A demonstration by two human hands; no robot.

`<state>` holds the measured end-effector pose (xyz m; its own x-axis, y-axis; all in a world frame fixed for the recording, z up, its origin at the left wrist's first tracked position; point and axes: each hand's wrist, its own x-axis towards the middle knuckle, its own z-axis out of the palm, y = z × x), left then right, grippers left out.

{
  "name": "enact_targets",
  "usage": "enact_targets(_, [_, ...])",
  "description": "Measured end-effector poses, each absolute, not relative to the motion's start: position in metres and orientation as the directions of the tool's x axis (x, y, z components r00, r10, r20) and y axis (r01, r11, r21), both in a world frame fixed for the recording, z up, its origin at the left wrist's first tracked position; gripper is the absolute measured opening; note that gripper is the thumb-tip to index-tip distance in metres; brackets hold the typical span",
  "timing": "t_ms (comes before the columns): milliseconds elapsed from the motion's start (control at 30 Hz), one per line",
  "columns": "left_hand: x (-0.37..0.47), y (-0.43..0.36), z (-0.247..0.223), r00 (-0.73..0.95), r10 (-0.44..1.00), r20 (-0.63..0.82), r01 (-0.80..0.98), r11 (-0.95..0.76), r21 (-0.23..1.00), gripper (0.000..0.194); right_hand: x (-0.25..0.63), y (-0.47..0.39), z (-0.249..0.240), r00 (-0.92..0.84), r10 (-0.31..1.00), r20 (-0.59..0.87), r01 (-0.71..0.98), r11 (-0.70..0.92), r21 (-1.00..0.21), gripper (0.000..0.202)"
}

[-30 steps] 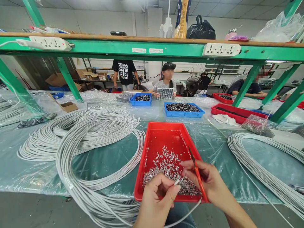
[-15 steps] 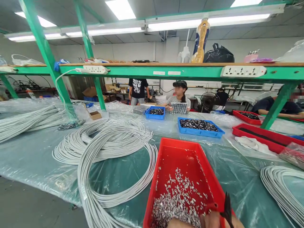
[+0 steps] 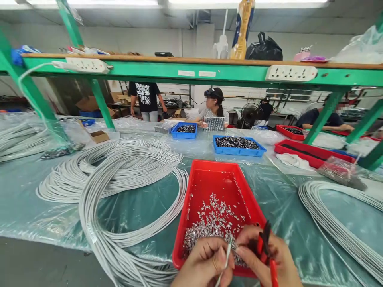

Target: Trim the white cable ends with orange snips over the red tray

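Note:
My left hand (image 3: 203, 261) pinches a thin white cable (image 3: 228, 255) near its end, which points upward over the near edge of the red tray (image 3: 249, 191). My right hand (image 3: 281, 259) holds red-handled pliers (image 3: 265, 241) with dark jaws pointing up. Its thumb and index finger also pinch together close to the cable's end; whatever lies between those fingertips is too small to make out. Small shiny metal pieces (image 3: 206, 219) lie heaped in the near half of the tray, partly hidden behind my hands.
Coils of white cable (image 3: 98, 187) lie left of the tray, and another coil (image 3: 317, 215) lies at right. Blue trays (image 3: 239, 150) of dark parts stand farther back. A green shelf beam (image 3: 161, 69) crosses above the table. A person (image 3: 214, 107) sits opposite, holding a block of parts.
Both hands have come up from the tray's near end into fuller view, now with the cable end held between them. The view has tilted down and turned slightly right.

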<state>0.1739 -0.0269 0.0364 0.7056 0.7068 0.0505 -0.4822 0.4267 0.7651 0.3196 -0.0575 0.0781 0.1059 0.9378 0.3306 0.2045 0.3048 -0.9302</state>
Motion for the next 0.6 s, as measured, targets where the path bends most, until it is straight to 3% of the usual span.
enact_targets(133, [0.175,-0.028,0.029,0.739,0.669,0.078,-0.519,0.492,0.699,0.044,0.311,-0.061,0.083,0.054,0.950,0.306,0.176,0.293,-0.940,0.010])
enact_targets(267, [0.173,-0.033,0.029,0.726,0.683,0.087,-0.549,0.499,0.670,0.039,0.306,-0.063,0.086,0.080,0.923,0.376,0.240,0.349,-0.906,0.006])
enact_targets(433, [0.171,-0.036,0.034,0.726,0.685,0.058,-0.531,0.506,0.680,0.041,0.311,-0.063,0.096,-0.166,0.871,0.462,0.462,0.482,-0.744,0.027])
enact_targets(600, [0.174,-0.039,0.038,0.705,0.709,-0.007,-0.507,0.511,0.694,0.038,0.320,-0.063,0.096,-0.190,0.788,0.585,0.552,0.579,-0.601,0.015])
